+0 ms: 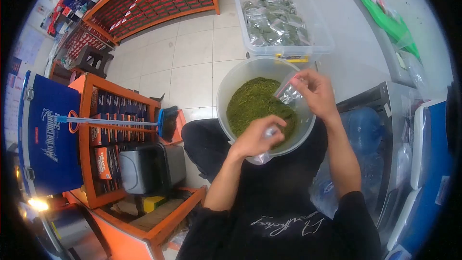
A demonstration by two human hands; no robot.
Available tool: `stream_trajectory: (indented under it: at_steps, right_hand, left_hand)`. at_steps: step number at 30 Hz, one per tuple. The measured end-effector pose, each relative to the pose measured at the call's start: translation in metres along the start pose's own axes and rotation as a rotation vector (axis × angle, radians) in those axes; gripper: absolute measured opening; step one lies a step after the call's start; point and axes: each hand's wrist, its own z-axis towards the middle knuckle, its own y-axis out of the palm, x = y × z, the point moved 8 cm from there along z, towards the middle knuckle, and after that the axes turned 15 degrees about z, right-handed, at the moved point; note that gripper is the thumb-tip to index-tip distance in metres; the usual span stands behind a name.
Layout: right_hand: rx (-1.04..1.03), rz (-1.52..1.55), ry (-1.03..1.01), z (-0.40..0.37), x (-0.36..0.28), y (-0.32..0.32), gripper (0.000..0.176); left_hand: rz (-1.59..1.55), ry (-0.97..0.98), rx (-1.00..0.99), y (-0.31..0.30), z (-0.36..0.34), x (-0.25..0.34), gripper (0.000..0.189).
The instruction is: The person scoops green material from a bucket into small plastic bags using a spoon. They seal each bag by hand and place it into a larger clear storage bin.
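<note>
Between my knees stands a round translucent tub (228, 79) of crumbly green dried-leaf powder (250, 98). Over its right side my right hand (315, 94) pinches a small clear zip bag (290, 92) with a red strip along its top. The bag hangs tilted above the powder, and whether anything is inside is hard to make out. My left hand (260, 137) is closed around a clear plastic thing (261, 158) at the tub's near edge. Parts of it show at the fingers and below the palm; its exact kind is hidden.
Beyond the tub, a clear plastic bin (242, 19) holds many filled green bags (276, 21). Orange shelves (86, 139) with boxes, a blue cooler (50, 135) and a long-handled brush (166, 124) are at left. Large blue water bottles (361, 132) stand at right.
</note>
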Motion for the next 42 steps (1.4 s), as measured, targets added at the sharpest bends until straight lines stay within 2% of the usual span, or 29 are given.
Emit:
stream_trajectory:
  at_steps: [2,3,4,5,7,8,10,13,14,16,18,20,22,24,26,27,29,30,32,36,38,42]
  right_hand:
    - [0.0,-0.116,-0.002,-0.002,-0.007,-0.007,0.019]
    - [-0.085,-0.209,0.023,-0.003,-0.014,-0.001,0.022]
    - [-0.174,-0.301,0.047,-0.005,-0.015,0.006,0.025]
    - [-0.175,-0.297,0.048,-0.005,-0.012,0.008,0.025]
    - [-0.344,-0.383,-0.07,-0.008,-0.012,0.027,0.023]
    - [-0.349,-0.38,-0.073,-0.008,-0.012,0.032,0.023]
    - [-0.07,-0.517,-0.318,-0.01,-0.04,0.032,0.028]
    - [0.041,-0.534,-0.308,-0.026,-0.051,0.047,0.028]
    - [0.039,-0.532,-0.306,-0.032,-0.049,0.053,0.028]
    - [-0.216,-0.587,-0.217,-0.044,-0.031,0.076,0.027]
    - [-0.255,-0.612,-0.19,-0.042,-0.025,0.075,0.026]
    - [-0.391,-0.445,-0.092,-0.039,-0.021,0.077,0.027]
    - [-0.412,-0.404,-0.009,-0.037,-0.021,0.075,0.027]
    - [-0.427,-0.365,0.069,-0.038,-0.016,0.075,0.028]
    - [-0.37,-0.693,0.047,-0.037,-0.015,0.071,0.028]
    - [-0.375,-0.691,0.053,-0.037,-0.016,0.075,0.028]
    - [-0.202,-0.939,0.105,-0.033,-0.018,0.069,0.028]
    - [-0.203,-0.938,0.106,-0.033,-0.017,0.071,0.028]
    - [-0.095,-0.986,-0.006,-0.032,-0.027,0.069,0.028]
    - [-0.171,-0.86,-0.028,-0.025,-0.025,0.067,0.027]
    - [-0.274,-0.506,-0.115,-0.025,-0.02,0.071,0.026]
    - [-0.378,-0.525,-0.019,-0.03,-0.008,0.073,0.028]
  left_hand:
    - [-0.066,-0.023,0.371,-0.028,-0.002,-0.007,0.028]
    - [-0.029,-0.087,0.476,-0.044,-0.008,0.004,0.024]
    - [-0.028,-0.093,0.472,-0.047,-0.009,0.012,0.024]
    - [0.022,-0.004,0.479,-0.051,-0.009,0.027,0.024]
    - [0.174,0.158,0.521,-0.057,-0.009,0.044,0.017]
    - [0.178,0.156,0.526,-0.058,-0.011,0.046,0.017]
    - [0.138,-0.035,0.571,-0.064,-0.015,0.037,0.011]
    - [0.143,-0.064,0.685,-0.07,-0.021,0.032,0.008]
    - [0.143,-0.068,0.685,-0.068,-0.022,0.028,0.008]
    - [0.091,-0.092,0.641,-0.062,-0.022,0.019,0.006]
    - [0.002,-0.076,0.598,-0.057,-0.02,0.017,0.007]
    - [-0.088,-0.068,0.566,-0.058,-0.02,0.017,0.008]
    - [-0.308,-0.026,0.392,-0.05,-0.016,0.021,0.012]
    - [-0.352,-0.011,0.346,-0.047,-0.014,0.032,0.012]
    - [-0.002,-0.106,0.324,-0.045,-0.011,0.038,0.015]
    - [-0.007,-0.113,0.323,-0.041,-0.007,0.033,0.015]
    - [0.283,0.036,0.57,-0.045,-0.004,0.04,0.017]
    - [0.282,0.035,0.57,-0.043,-0.001,0.043,0.017]
    - [0.285,0.06,0.723,-0.05,-0.004,0.051,0.011]
    - [0.195,0.117,0.671,-0.055,-0.007,0.052,0.012]
    - [-0.102,-0.029,0.445,-0.049,-0.006,0.041,0.013]
    - [-0.082,0.045,0.46,-0.044,-0.006,0.03,0.019]
